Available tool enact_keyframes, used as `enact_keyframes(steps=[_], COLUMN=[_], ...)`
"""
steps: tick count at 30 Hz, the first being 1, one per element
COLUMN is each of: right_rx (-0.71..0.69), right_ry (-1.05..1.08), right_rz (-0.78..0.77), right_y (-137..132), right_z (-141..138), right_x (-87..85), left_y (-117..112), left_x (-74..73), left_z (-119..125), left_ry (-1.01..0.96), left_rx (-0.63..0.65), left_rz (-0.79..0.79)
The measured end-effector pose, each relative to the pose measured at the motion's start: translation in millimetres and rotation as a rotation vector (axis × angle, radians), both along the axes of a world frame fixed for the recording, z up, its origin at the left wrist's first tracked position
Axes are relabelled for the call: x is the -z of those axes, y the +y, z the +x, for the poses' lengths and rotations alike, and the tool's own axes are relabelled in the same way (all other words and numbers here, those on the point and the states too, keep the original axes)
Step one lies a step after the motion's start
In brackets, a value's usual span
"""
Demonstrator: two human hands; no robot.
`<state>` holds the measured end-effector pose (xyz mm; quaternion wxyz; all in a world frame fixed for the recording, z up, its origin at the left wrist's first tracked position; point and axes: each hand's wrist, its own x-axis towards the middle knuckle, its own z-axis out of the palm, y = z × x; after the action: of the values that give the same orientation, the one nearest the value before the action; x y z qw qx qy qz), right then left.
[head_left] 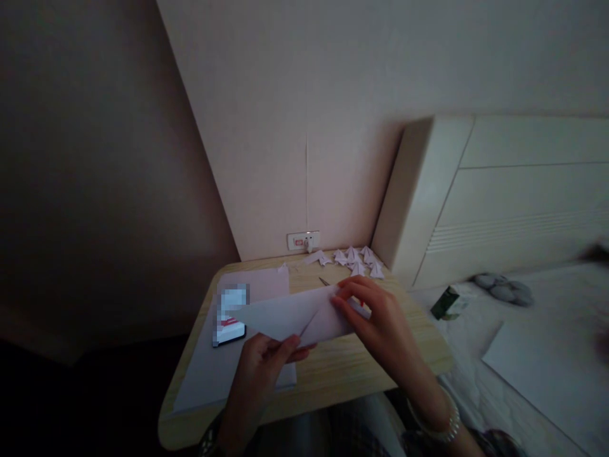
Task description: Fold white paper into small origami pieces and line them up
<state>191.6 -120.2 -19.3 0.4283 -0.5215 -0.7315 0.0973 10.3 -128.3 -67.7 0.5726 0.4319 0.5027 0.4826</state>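
A folded sheet of white paper (285, 312) is held up above the small wooden table, its pointed end toward the left and a diagonal flap on its right part. My left hand (266, 362) grips its lower edge, thumb in front and fingers behind. At the upper right edge, my right hand (371, 308) pinches the paper between thumb and fingers. Something small and red shows behind the right fingers, too covered to name. Several small folded paper pieces (354, 257) lie at the table's back right corner.
A smartphone (231, 317) with a lit screen rests on a stack of white paper (200, 374) at the table's left. Behind the table (328, 397) is a wall socket (303, 241). To the right, a bed holds a green box (445, 303), grey item (504, 289) and white sheet (547, 381).
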Motion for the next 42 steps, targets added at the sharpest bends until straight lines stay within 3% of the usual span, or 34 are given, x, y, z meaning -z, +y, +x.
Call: enact_keyframes(steps=[11,32,42], right_rx=[0.075,0.010,-0.019], right_ry=[0.056,0.111,0.106], right_rz=[-0.008,-0.050,0.016], right_y=[5.8,10.1,2.2], right_z=[-7.1,-8.8,-7.4], right_x=[3.2,-5.4,-17.6], left_y=[1.3,-2.7,-9.0], left_x=[-7.8,-12.6,-28.9], left_z=[0.0,-18.8,-14.5], left_ry=[-0.249,-0.135,-0.211], left_rx=[0.038,0.220,0.187], left_rz=[-0.044,0.010,0.043])
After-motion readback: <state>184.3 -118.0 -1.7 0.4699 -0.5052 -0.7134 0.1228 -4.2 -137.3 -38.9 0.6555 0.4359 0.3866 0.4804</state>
